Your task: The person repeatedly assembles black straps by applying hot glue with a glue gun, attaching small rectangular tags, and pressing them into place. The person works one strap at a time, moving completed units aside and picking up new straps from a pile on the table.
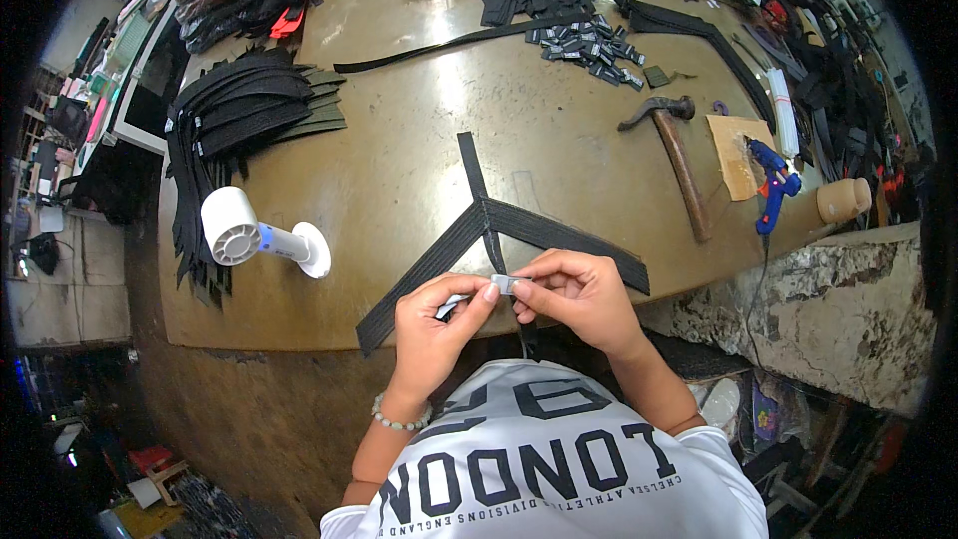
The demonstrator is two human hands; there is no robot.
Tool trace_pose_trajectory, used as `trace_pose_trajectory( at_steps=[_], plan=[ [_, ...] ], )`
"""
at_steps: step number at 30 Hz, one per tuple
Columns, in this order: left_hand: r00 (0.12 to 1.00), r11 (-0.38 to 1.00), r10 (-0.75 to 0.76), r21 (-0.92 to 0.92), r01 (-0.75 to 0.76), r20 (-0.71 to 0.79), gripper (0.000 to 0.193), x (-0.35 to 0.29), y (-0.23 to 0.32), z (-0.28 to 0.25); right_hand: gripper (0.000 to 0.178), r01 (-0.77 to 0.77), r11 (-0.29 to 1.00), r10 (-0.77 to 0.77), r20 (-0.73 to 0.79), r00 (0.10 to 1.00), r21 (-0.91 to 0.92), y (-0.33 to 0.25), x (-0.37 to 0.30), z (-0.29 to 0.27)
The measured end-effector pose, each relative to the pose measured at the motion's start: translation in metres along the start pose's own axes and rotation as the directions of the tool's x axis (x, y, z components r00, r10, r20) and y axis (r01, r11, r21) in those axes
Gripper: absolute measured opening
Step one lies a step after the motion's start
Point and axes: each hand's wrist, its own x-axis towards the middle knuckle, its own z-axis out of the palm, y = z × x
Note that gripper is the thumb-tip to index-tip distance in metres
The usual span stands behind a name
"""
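My left hand (435,321) and my right hand (582,297) meet at the table's front edge. Between their thumbs and forefingers they pinch a small pale grey label (504,284). A white strip (451,305) shows under the left fingers; whether it joins the label I cannot tell. Behind the hands lies a black webbing strap piece (419,276), its two wide arms spread in an upside-down V. One narrow strip (469,165) points away from its peak, and another runs back toward me beneath my fingers, partly hidden.
A white handheld fan (236,230) stands left, beside stacked black straps (235,100). Farther back lie small black-and-grey labels (589,45) and a long black strap (449,43). At right are a hammer (681,170), a blue glue gun (773,185) with its cord, and a tape roll (844,200).
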Motion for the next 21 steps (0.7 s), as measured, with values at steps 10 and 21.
trace_pose_trajectory(
  at_steps=[10, 21],
  plan=[
    [1.000, 0.996, 0.012, 0.091, -0.010, -0.021, 0.011, 0.005, 0.000, -0.003, 0.021, -0.081, 0.997, 0.081, -0.043, 0.996, -0.011, 0.002, 0.006, 0.002],
    [0.984, 0.902, 0.175, 0.406, -0.149, -0.027, 0.015, 0.050, -0.002, 0.003, 0.021, 0.003, 0.704, -0.131, -0.125, 0.984, -0.710, -0.019, 0.044, -0.006]
  ],
)
